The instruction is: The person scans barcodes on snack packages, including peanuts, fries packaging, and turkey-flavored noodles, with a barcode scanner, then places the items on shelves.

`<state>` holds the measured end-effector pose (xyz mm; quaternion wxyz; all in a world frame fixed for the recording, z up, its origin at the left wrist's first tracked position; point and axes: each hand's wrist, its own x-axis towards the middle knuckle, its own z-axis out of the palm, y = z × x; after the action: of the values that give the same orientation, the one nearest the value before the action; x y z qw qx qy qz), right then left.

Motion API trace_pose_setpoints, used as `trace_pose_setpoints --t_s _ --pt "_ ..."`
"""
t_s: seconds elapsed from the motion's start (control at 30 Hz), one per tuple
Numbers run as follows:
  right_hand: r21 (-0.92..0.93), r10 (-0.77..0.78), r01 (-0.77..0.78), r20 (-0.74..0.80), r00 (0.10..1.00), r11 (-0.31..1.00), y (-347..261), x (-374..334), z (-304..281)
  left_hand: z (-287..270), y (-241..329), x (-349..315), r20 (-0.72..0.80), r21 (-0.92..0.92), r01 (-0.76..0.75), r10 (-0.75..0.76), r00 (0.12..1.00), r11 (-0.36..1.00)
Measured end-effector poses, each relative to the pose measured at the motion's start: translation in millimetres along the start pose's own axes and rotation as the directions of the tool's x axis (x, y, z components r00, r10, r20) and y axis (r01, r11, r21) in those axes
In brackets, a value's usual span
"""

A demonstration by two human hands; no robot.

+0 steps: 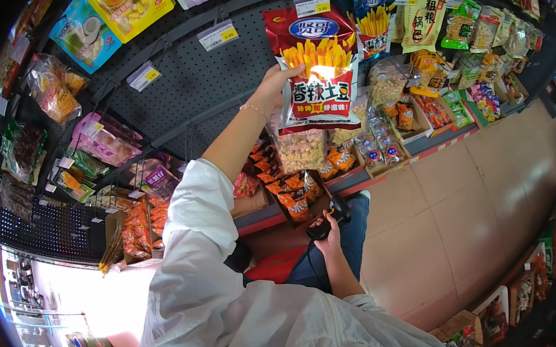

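My left hand reaches up to the shelf and grips the left edge of a red and white bag of potato snacks, thumb on its front. The bag's top is just below a price tag on a hook; whether it hangs from that hook I cannot tell. Low down, close to my knee, my right hand is closed around a black handheld scanner, with a dark cord running down from it. To the right of the red bag hangs a blue bag of similar snacks.
A dark pegboard carries hooks, price tags and hanging snack bags. Along the lower shelf stand clear tubs and boxes of orange packets. Tiled floor lies to the right, with more stocked goods at the lower right.
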<state>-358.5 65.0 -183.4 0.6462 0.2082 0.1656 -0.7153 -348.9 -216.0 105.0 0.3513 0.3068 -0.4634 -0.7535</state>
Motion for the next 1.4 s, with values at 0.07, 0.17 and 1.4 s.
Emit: trace_pose_setpoints --t_s 0.07,0.17,1.4 --pt "-0.004 0.001 -0.001 0.007 1.000 1.000 -0.1 1.0 -1.5 -2.1 0.2 0.1 0.021 0.004 -0.001 0.001 1.000 1.000" --pt "-0.009 0.007 -0.007 0.006 1.000 1.000 0.0 0.2 -0.1 -8.6 -1.6 5.9 -0.021 0.092 -0.073 0.076 0.997 0.993" --pt "0.005 0.165 -0.165 0.072 0.984 0.986 -38.7 -68.4 5.9 -9.7 -15.7 9.8 0.016 -0.188 -0.392 0.402 0.915 0.900"
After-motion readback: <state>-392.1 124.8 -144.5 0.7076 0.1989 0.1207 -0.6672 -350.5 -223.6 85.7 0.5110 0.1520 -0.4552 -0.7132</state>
